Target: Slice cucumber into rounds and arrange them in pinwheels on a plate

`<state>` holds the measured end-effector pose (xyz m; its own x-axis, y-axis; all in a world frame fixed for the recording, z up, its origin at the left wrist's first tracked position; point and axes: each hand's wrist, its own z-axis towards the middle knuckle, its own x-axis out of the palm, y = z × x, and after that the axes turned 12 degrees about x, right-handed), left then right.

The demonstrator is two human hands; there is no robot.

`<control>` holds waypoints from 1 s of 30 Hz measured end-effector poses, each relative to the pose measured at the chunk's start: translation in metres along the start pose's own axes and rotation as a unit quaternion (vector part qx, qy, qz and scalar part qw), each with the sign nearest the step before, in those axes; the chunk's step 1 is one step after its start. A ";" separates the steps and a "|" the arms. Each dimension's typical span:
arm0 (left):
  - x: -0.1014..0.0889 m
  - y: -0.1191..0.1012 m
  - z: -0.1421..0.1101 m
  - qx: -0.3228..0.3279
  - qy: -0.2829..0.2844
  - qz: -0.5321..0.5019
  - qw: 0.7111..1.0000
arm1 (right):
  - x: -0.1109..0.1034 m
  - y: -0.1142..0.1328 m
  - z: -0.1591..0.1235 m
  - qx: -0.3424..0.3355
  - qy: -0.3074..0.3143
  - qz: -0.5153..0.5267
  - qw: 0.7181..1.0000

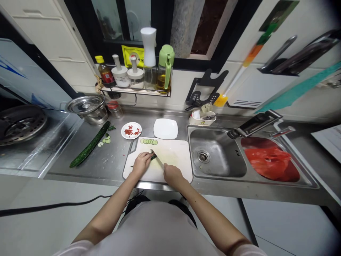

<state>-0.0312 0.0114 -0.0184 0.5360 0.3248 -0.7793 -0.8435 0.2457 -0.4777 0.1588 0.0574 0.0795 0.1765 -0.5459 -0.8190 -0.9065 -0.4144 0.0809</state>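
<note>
A white cutting board (176, 153) lies on the steel counter in front of me. My right hand (173, 175) is closed around the handle of a knife (159, 160), its blade slanting up and left. My left hand (142, 163) presses a dark green piece of cucumber (153, 156) against the board, fingers bent and close to the blade. The hand hides most of that piece. A row of several thin cucumber slices (148, 141) overlaps along the board's top left. Left of the board lies a long whole cucumber (90, 146), with cut scraps (106, 139) beside it.
Behind the board stand a plate of red chopped bits (131, 131) and a white plate (165, 128). A lidded steel pot (87, 107) is at the back left. On the right, the sink (218, 156) has a faucet (255, 124) and a red plastic bag (268, 161). Bottles line a shelf (138, 91).
</note>
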 end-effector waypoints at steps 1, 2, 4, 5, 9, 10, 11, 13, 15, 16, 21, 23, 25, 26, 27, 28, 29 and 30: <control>0.000 0.001 0.000 0.002 0.000 0.000 1.000 | 0.000 0.001 0.001 -0.001 -0.002 0.001 1.000; 0.001 0.001 0.000 0.003 0.000 0.000 1.000 | 0.000 0.001 0.001 -0.001 -0.005 0.003 1.000; 0.002 0.003 -0.001 0.006 -0.002 0.002 1.000 | 0.000 0.002 0.002 -0.002 -0.008 0.006 1.000; 0.003 0.003 -0.001 0.007 -0.002 0.003 1.000 | 0.001 0.002 0.002 -0.002 -0.010 0.007 1.000; 0.004 0.004 -0.002 0.007 0.001 0.003 1.000 | 0.003 0.003 0.005 -0.011 -0.022 0.008 1.000; 0.005 0.004 -0.002 0.007 0.001 0.002 1.000 | 0.003 0.004 0.006 -0.013 -0.025 0.008 1.000; 0.005 0.004 -0.002 0.006 0.000 0.002 1.000 | 0.002 0.005 0.007 -0.014 -0.027 0.009 0.999; 0.005 0.004 -0.003 0.007 -0.004 0.003 1.000 | 0.001 0.007 0.009 -0.014 -0.026 0.009 1.000; 0.005 0.005 -0.003 0.011 -0.006 0.004 1.000 | -0.002 0.009 0.012 -0.016 -0.020 0.010 1.000; 0.005 0.005 -0.003 0.012 -0.007 0.004 1.000 | -0.003 0.011 0.013 -0.018 -0.017 0.011 1.000; 0.005 0.005 -0.003 0.015 -0.007 0.004 1.000 | -0.007 0.017 0.019 -0.021 -0.017 0.012 1.000; 0.006 0.005 -0.003 0.015 -0.007 0.003 1.000 | -0.007 0.019 0.022 -0.019 -0.018 0.011 1.000; 0.006 0.005 -0.004 0.014 -0.007 0.001 1.000 | -0.007 0.022 0.025 -0.017 -0.019 0.015 1.000; 0.007 0.005 -0.004 0.014 -0.007 0.001 1.000 | -0.006 0.024 0.027 -0.017 -0.018 0.018 1.000; 0.007 0.005 -0.004 0.014 -0.007 0.000 1.000 | -0.006 0.025 0.029 -0.017 -0.018 0.021 0.999; 0.007 0.005 -0.004 0.014 -0.006 0.001 1.000 | -0.006 0.026 0.030 -0.019 -0.018 0.023 0.999; 0.007 0.005 -0.004 0.014 -0.007 0.001 1.000 | -0.005 0.027 0.032 -0.020 -0.020 0.024 0.999; 0.006 0.005 -0.004 0.014 -0.007 0.002 1.000 | -0.005 0.028 0.034 -0.021 -0.021 0.025 0.999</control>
<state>-0.0320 0.0110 -0.0273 0.5328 0.3381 -0.7758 -0.8446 0.2704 -0.4621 0.1199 0.0731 0.0663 0.1134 -0.5357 -0.8368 -0.8967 -0.4179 0.1460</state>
